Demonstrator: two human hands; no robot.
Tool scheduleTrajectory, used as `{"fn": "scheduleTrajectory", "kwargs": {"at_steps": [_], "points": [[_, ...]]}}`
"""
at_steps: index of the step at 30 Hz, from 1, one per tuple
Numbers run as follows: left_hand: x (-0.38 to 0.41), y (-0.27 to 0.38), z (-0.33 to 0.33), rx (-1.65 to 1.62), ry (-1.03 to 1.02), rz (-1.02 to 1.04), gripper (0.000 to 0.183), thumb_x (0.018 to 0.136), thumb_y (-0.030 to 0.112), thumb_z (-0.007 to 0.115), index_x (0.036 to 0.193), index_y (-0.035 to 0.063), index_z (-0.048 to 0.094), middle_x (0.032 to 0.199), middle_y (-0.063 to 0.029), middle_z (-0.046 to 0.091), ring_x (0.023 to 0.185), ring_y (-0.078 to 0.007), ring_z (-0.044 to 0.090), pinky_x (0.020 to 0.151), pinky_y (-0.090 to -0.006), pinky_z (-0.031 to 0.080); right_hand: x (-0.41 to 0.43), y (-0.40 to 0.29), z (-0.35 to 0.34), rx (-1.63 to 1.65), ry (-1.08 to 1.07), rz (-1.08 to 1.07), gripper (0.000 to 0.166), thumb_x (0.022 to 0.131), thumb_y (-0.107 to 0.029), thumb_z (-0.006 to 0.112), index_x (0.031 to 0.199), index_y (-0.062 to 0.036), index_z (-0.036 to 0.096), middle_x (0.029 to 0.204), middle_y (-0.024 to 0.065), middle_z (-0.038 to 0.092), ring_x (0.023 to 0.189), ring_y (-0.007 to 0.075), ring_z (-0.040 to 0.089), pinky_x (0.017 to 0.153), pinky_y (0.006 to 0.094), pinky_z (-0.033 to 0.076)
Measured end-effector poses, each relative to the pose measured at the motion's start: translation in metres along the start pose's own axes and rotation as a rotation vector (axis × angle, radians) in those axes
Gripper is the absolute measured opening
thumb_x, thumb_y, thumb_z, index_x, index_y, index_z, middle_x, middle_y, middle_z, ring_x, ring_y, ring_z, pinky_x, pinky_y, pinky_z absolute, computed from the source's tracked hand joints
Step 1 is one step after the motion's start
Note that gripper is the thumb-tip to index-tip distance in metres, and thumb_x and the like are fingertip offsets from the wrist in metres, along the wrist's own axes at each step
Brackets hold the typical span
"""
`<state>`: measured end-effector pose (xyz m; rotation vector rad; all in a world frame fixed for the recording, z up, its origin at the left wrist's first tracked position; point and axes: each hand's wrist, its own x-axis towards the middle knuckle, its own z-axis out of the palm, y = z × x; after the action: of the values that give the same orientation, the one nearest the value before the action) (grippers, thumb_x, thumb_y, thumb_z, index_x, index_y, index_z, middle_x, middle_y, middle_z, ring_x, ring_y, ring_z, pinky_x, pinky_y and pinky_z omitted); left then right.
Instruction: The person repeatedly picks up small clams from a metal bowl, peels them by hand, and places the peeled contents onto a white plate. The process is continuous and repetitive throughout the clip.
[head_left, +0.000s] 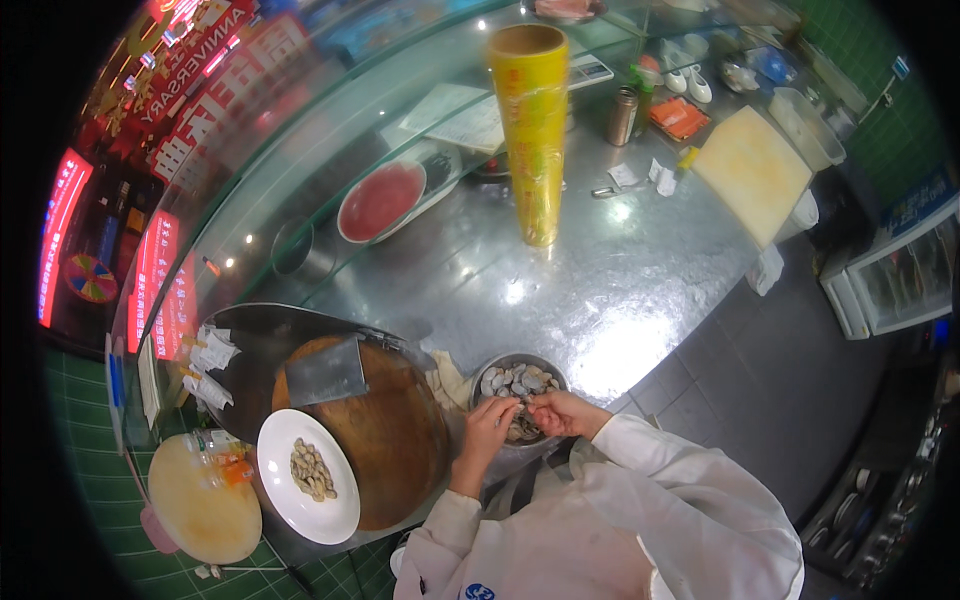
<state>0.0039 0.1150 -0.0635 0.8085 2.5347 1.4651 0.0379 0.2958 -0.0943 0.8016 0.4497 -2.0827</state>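
A round metal bowl of grey and tan clams stands at the near edge of the steel counter. Over it, my left hand and my right hand meet with fingertips pinched around a small clam, mostly hidden by the fingers. To the left, a white oval plate carries a small heap of shelled clam meat. The plate rests partly on a thick round wooden chopping block. A cleaver's broad blade lies flat across the block's far side.
A crumpled cloth sits between block and bowl. A tall yellow roll of cling film stands upright on the steel counter. Beyond are a pink-centred dish and a glass screen. A pale cutting board lies at right.
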Motion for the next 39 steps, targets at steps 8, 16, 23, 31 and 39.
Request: {"fn": "scheduleTrajectory", "kwargs": {"at_steps": [8,16,23,31,39], "points": [[-0.056,-0.027,-0.051,-0.480,0.306,-0.604,0.022,0.085,0.004,0.056,0.106,0.0003,0.060,0.088,-0.0063,0.064,0.076,-0.0117,0.060,0.066,-0.0230,0.049,0.022,0.008,-0.014,-1.571,0.786,-0.893,0.044,0.089,-0.035,0.046,0.063,-0.0031,0.061,0.062,0.0188,0.060,0.061,0.0328,0.063,0.055,0.0431,0.050],[-0.191,-0.058,-0.230,-0.304,0.771,-0.633,0.028,0.088,0.007,0.052,0.113,-0.0030,0.051,0.080,-0.0067,0.060,0.065,-0.0119,0.057,0.057,-0.0230,0.046,0.019,0.002,0.043,-2.116,0.758,-0.900,0.022,0.087,-0.024,0.049,0.101,-0.0088,0.053,0.064,0.0149,0.062,0.059,0.0312,0.062,0.051,0.0448,0.047],[-0.219,-0.096,-0.337,-0.141,0.841,-0.671,0.019,0.084,0.009,0.059,0.101,-0.0002,0.058,0.080,-0.0052,0.063,0.067,-0.0104,0.059,0.055,-0.0217,0.044,0.058,-0.002,0.013,-2.360,0.782,-0.762,0.018,0.079,-0.023,0.053,0.094,-0.0138,0.057,0.066,0.0162,0.062,0.061,0.0352,0.061,0.054,0.0492,0.047],[-0.219,-0.147,-0.380,-0.243,0.536,-0.781,0.017,0.083,0.010,0.060,0.097,0.0009,0.064,0.076,-0.0029,0.064,0.062,-0.0069,0.058,0.049,-0.0198,0.041,0.062,0.004,0.063,-2.337,0.981,-0.439,0.022,0.078,-0.029,0.054,0.085,-0.0104,0.064,0.077,0.0185,0.064,0.071,0.0352,0.063,0.065,0.0464,0.051],[-0.180,-0.145,-0.385,0.068,0.374,-0.581,0.017,0.081,0.007,0.059,0.094,-0.0004,0.066,0.079,-0.0088,0.066,0.068,-0.0120,0.060,0.063,-0.0245,0.047,0.064,-0.003,0.041,-2.251,0.934,-0.387,0.026,0.075,-0.026,0.054,0.098,-0.0158,0.063,0.088,0.0151,0.065,0.082,0.0350,0.062,0.072,0.0460,0.050]]}}
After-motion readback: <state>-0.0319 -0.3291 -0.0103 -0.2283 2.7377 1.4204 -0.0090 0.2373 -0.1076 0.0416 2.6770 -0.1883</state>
